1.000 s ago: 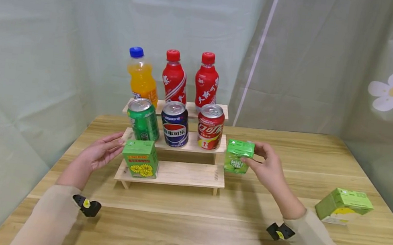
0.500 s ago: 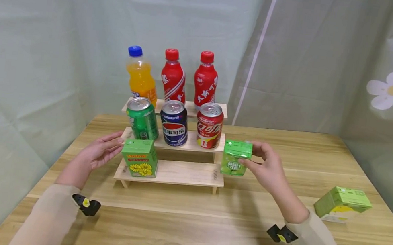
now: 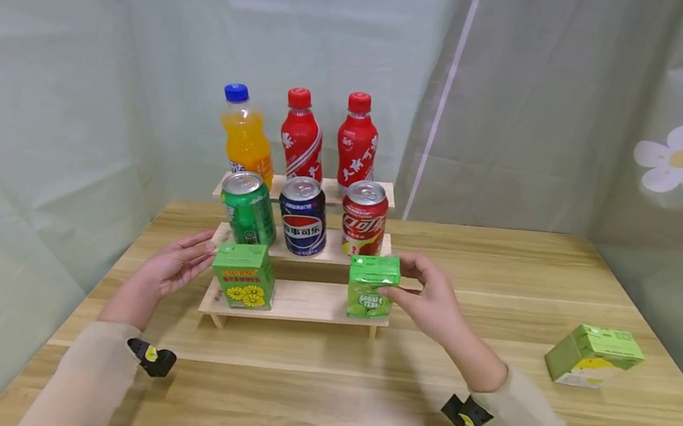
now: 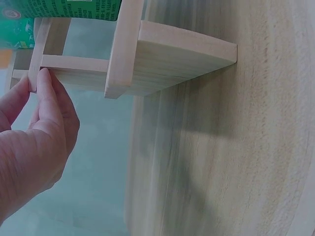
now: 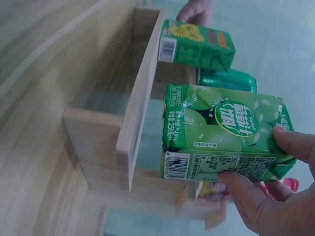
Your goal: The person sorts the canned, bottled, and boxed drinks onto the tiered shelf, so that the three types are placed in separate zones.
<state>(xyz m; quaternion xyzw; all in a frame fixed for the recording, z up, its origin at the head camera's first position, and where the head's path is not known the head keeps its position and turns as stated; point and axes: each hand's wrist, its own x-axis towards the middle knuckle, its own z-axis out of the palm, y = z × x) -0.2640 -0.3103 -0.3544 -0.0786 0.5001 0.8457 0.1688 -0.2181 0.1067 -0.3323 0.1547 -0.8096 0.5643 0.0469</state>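
With thumb and fingers, my right hand point(image 3: 433, 301) grips a green grape juice carton point(image 3: 371, 301) by its right side. The carton is upright over the right end of the lowest tier of a wooden stepped shelf point(image 3: 309, 301); a small gap separates its base from the board in the right wrist view. My left hand point(image 4: 42, 132) pinches the left end of the middle tier between thumb and fingertips. Close by, a green carton with yellow flowers point(image 3: 243, 279) stands on the lowest tier's left end.
On the middle tier are a green can point(image 3: 249, 213), a blue can point(image 3: 303, 219) and a red can point(image 3: 364, 219). An orange drink bottle point(image 3: 248, 135) and two red bottles point(image 3: 302, 142) fill the top tier. Another green carton point(image 3: 593, 358) sits on the table point(image 3: 307, 406), far right.
My right hand has carried the grape juice carton leftward, from beside the shelf to over the lowest tier's right end. My left hand has stayed at the shelf.
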